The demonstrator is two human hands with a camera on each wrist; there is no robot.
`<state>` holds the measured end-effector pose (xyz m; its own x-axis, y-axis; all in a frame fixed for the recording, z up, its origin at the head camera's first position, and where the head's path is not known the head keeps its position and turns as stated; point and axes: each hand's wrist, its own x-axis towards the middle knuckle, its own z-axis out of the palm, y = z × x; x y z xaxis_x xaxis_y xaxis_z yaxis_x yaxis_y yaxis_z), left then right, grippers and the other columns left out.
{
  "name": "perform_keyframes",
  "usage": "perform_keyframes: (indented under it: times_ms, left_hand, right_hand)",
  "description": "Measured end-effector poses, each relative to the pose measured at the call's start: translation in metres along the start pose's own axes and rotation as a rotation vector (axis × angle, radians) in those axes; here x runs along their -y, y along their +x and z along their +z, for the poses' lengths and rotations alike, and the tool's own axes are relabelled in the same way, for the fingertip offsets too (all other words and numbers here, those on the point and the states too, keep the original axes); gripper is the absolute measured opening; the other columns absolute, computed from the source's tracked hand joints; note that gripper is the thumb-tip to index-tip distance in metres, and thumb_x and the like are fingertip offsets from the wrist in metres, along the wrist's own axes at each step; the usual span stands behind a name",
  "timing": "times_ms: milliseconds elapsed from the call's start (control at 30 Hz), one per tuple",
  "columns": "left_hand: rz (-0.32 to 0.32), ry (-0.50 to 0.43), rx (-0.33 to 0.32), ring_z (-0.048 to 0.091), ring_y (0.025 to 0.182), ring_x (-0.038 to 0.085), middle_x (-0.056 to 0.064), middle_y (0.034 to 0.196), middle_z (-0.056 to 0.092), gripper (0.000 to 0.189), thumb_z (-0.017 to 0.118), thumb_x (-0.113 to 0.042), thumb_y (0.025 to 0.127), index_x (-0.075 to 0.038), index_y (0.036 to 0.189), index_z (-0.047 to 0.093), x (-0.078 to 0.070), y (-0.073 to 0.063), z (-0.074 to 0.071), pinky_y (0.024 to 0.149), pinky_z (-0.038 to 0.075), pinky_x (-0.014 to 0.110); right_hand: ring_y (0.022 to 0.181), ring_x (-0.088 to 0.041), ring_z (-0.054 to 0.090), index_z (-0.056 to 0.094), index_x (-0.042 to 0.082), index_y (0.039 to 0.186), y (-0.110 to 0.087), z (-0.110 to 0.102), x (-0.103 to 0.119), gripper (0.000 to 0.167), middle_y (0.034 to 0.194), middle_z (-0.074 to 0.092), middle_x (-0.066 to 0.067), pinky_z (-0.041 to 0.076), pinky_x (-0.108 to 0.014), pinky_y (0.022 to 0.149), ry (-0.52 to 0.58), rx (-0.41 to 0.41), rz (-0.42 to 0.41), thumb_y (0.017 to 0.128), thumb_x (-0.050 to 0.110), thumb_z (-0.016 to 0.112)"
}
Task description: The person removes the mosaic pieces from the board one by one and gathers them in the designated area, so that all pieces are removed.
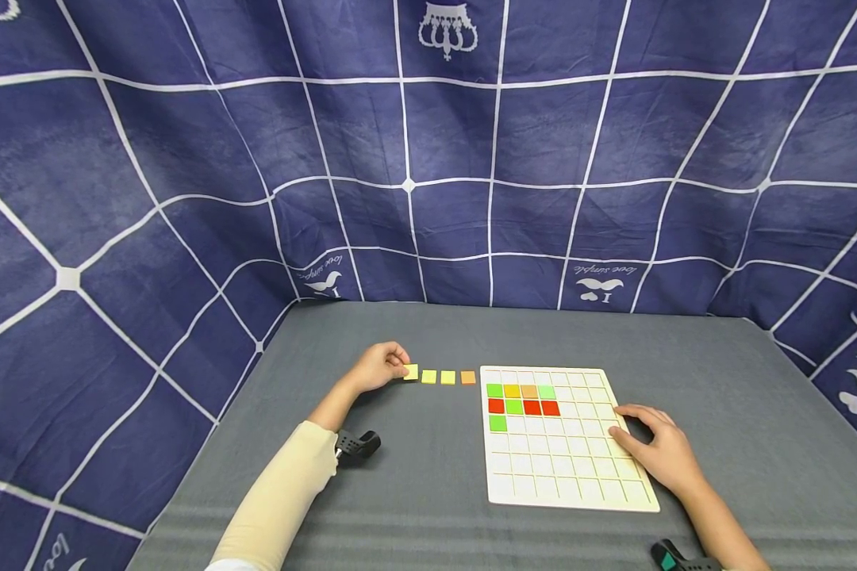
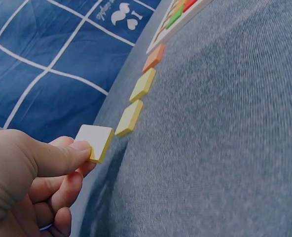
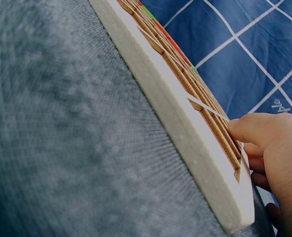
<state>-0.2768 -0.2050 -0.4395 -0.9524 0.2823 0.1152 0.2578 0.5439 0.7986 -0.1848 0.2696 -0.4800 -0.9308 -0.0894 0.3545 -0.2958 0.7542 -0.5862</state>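
At the left end of a row of small square tiles, my left hand (image 1: pixel 380 366) pinches a yellow tile (image 2: pixel 94 140) between thumb and fingers, raised above the cloth. Two more yellow tiles (image 1: pixel 429 377) and an orange tile (image 1: pixel 467 377) lie flat in line to its right. A white gridded board (image 1: pixel 571 484) lies beyond them, with green, red, yellow-orange, light orange and pale green tiles in its upper left cells. On the board's right edge rests my right hand (image 1: pixel 660 448), relaxed, its thumb (image 3: pixel 244 127) touching the rim.
Grey cloth (image 1: pixel 400 492) covers the table. A dark blue curtain with white lines (image 1: pixel 450 135) hangs behind it and at both sides. Black wrist straps (image 1: pixel 357 444) are on both forearms. The board has a thick raised rim (image 3: pixel 161 113).
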Motion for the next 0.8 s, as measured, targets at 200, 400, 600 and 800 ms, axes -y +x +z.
perform_keyframes:
  times_ms: [200, 400, 600, 800]
  left_hand:
    - [-0.007, -0.001, 0.023, 0.053, 0.066, 0.009, 0.004, 0.073, 0.062, 0.012, 0.072, 0.007, 0.079, 0.005, 0.086, 0.062, 0.0078, 0.0008, -0.0006, 0.061, 0.043, 0.022]
    - [-0.023, 0.012, 0.037, 0.053, 0.065, 0.008, 0.002, 0.073, 0.062, 0.012, 0.073, 0.006, 0.080, 0.005, 0.087, 0.063, 0.0103, 0.0025, 0.0018, 0.061, 0.043, 0.022]
    - [-0.021, 0.025, 0.033, 0.054, 0.066, 0.009, 0.006, 0.075, 0.063, 0.011, 0.071, 0.008, 0.080, 0.005, 0.087, 0.063, 0.0090, 0.0027, 0.0036, 0.062, 0.043, 0.023]
    - [-0.014, 0.048, 0.013, 0.054, 0.066, 0.009, 0.008, 0.076, 0.065, 0.011, 0.071, 0.008, 0.080, 0.004, 0.088, 0.064, 0.0095, 0.0027, 0.0060, 0.063, 0.044, 0.023]
  right_hand:
    - [0.115, -0.042, 0.049, 0.067, 0.004, 0.115, 0.0006, -0.0005, 0.0018, 0.036, 0.120, 0.061, -0.023, 0.035, -0.058, 0.092, -0.001, 0.004, 0.009, 0.087, 0.025, 0.075]
    - [0.116, -0.042, 0.048, 0.067, 0.003, 0.115, 0.0006, -0.0010, 0.0022, 0.036, 0.120, 0.061, -0.023, 0.034, -0.058, 0.092, -0.002, 0.004, 0.008, 0.087, 0.024, 0.075]
    - [0.115, -0.042, 0.049, 0.067, 0.003, 0.115, 0.0000, -0.0006, 0.0017, 0.036, 0.120, 0.061, -0.023, 0.035, -0.058, 0.091, 0.004, 0.002, 0.006, 0.087, 0.024, 0.075]
    - [0.116, -0.042, 0.048, 0.067, 0.003, 0.115, 0.0002, -0.0009, 0.0018, 0.036, 0.121, 0.061, -0.023, 0.034, -0.059, 0.092, 0.002, 0.006, 0.017, 0.087, 0.025, 0.074]
